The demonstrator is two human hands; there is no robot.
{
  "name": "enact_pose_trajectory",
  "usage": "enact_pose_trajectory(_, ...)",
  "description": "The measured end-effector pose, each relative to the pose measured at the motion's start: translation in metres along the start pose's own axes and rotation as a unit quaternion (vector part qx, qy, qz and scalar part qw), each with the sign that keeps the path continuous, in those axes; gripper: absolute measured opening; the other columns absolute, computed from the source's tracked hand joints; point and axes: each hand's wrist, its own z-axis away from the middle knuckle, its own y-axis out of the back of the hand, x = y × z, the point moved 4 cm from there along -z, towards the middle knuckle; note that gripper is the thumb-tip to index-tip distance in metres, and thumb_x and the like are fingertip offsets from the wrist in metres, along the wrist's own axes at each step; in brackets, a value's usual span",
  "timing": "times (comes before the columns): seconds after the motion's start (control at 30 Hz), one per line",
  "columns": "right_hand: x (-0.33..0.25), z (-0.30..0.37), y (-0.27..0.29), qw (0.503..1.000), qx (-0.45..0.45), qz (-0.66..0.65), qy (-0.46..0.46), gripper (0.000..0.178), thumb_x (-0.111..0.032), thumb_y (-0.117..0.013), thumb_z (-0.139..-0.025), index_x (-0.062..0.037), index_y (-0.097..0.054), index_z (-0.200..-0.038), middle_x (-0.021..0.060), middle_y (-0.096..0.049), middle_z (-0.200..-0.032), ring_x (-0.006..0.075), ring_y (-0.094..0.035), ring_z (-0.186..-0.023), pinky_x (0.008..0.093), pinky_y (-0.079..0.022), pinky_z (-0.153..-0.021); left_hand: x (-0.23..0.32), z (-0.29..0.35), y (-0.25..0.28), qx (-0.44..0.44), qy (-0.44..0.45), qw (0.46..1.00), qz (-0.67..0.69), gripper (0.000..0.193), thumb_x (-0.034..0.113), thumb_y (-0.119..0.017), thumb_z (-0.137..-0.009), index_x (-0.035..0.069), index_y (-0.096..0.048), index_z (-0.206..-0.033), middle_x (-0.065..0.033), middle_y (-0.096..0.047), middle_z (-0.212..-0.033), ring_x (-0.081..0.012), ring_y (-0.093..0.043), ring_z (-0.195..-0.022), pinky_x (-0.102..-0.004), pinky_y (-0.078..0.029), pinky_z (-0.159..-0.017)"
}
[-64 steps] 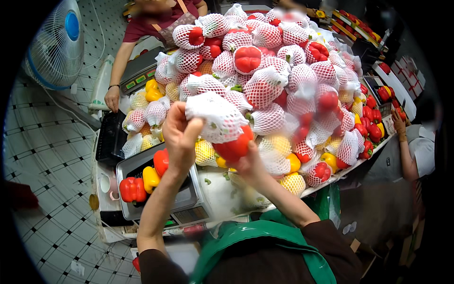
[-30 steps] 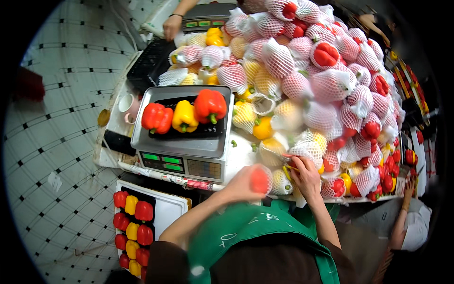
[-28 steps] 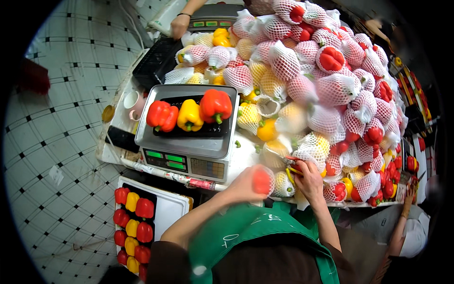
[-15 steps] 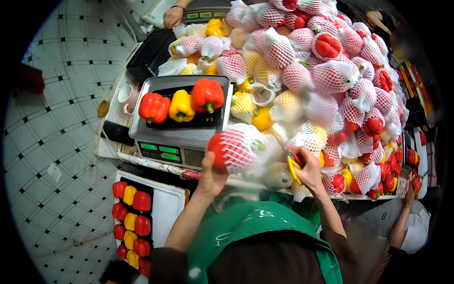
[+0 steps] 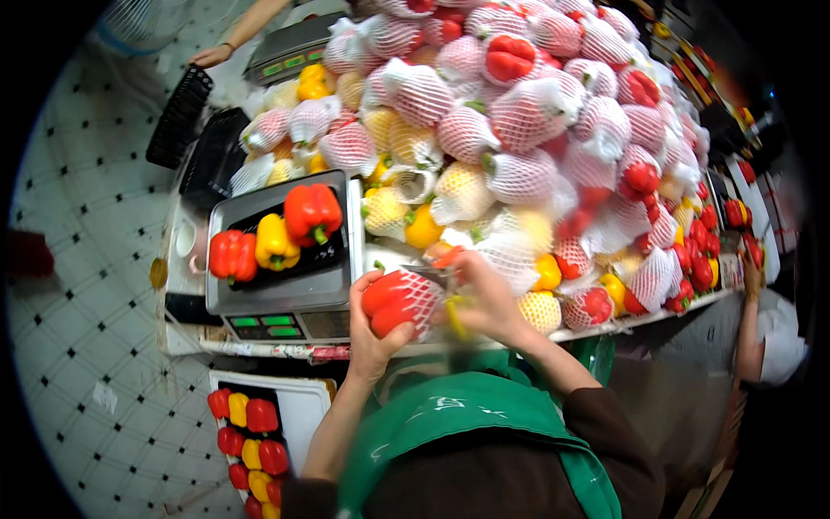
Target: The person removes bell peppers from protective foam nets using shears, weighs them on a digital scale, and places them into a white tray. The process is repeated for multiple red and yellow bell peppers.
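Observation:
In my left hand (image 5: 370, 346) is a red bell pepper (image 5: 389, 301), its right side covered by a white foam net sleeve (image 5: 424, 298). My right hand (image 5: 488, 298) is close beside it, closed on small clippers (image 5: 456, 317) with yellow and red on the handles. Motion smears the clippers, and I cannot tell whether their blades touch the pepper. Left of my hands, a weighing scale (image 5: 337, 285) bears a black tray (image 5: 324, 257) with a red pepper (image 5: 232, 256), a yellow pepper (image 5: 277, 242) and another red pepper (image 5: 312, 214).
A large heap of net-wrapped peppers (image 5: 519, 112) covers the table beyond my hands. A white box (image 5: 307, 406) with rows of peppers stands below at left. A co-worker's hand (image 5: 212, 56) holds a black tray (image 5: 179, 117) at the far left; another person (image 5: 778, 337) is at right.
My right hand has come in toward the pepper with the clippers. The net now covers less of the pepper. At far left, a co-worker's hand has lifted a black tray. My view has shifted.

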Motion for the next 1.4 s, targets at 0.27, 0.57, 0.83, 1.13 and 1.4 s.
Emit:
enact_pose_trajectory(0.27, 0.008, 0.057, 0.024, 0.995, -0.003, -0.042, -0.093, 0.032, -0.009, -0.074, -0.072, -0.0072, -0.05, -0.093, 0.0022, -0.058, -0.092, 0.008, -0.049, -0.072, 0.0241, -0.045, -0.065, -0.01, -0.004, 0.014, -0.024, 0.074, 0.991, 0.11, 0.074, 0.037, -0.066, -0.069, 0.007, -0.037, -0.13, -0.0158, -0.052, -0.119, -0.0289, -0.057, -0.104, -0.0455, -0.05, -0.088)
enact_pose_trajectory(0.57, 0.008, 0.24, 0.12, 0.886, 0.382, 0.042, -0.261, 0.027, -0.005, -0.071, -0.079, -0.005, -0.05, -0.096, -0.0039, -0.047, -0.084, 0.0044, -0.047, -0.073, 0.019, -0.04, -0.065, -0.001, -0.042, 0.002, -0.118, 0.234, 0.913, 0.313, 0.08, 0.057, -0.06, -0.081, 0.01, -0.033, -0.139, -0.021, -0.042, -0.136, -0.0432, -0.049, -0.117, -0.055, -0.052, -0.083)
enact_pose_trajectory(0.83, 0.005, 0.362, 0.149, 0.587, 0.394, 0.559, -0.433, 0.052, -0.037, -0.079, -0.07, -0.0063, -0.051, -0.102, 0.0106, -0.057, -0.089, 0.0294, -0.056, -0.084, 0.0411, -0.045, -0.068, -0.045, -0.038, -0.052, -0.179, 0.405, 0.848, 0.291, 0.072, 0.058, -0.059, -0.082, 0.013, -0.04, -0.135, -0.0127, -0.045, -0.134, -0.0325, -0.051, -0.117, -0.0532, -0.05, -0.085)
enact_pose_trajectory(1.13, -0.018, 0.163, 0.061, 0.886, 0.233, 0.356, -0.186, 0.057, -0.038, -0.084, -0.058, -0.0059, -0.055, -0.096, 0.0092, -0.055, -0.084, 0.0261, -0.055, -0.076, 0.0361, -0.047, -0.066, -0.032, -0.018, -0.067, -0.146, 0.443, 0.81, 0.355, 0.069, 0.055, -0.055, -0.085, 0.009, -0.039, -0.134, -0.0155, -0.045, -0.134, -0.0329, -0.049, -0.118, -0.0513, -0.047, -0.09)
enact_pose_trajectory(1.4, 0.003, 0.109, 0.051, 0.937, 0.154, 0.301, -0.088, 0.05, -0.035, -0.081, -0.061, -0.005, -0.055, -0.091, 0.0097, -0.055, -0.08, 0.0272, -0.057, -0.074, 0.0359, -0.046, -0.063, -0.035, -0.003, -0.066, -0.112, 0.451, 0.794, 0.392, 0.066, 0.055, -0.049, -0.088, 0.01, -0.038, -0.135, -0.0152, -0.045, -0.133, -0.0309, -0.05, -0.117, -0.048, -0.047, -0.091)
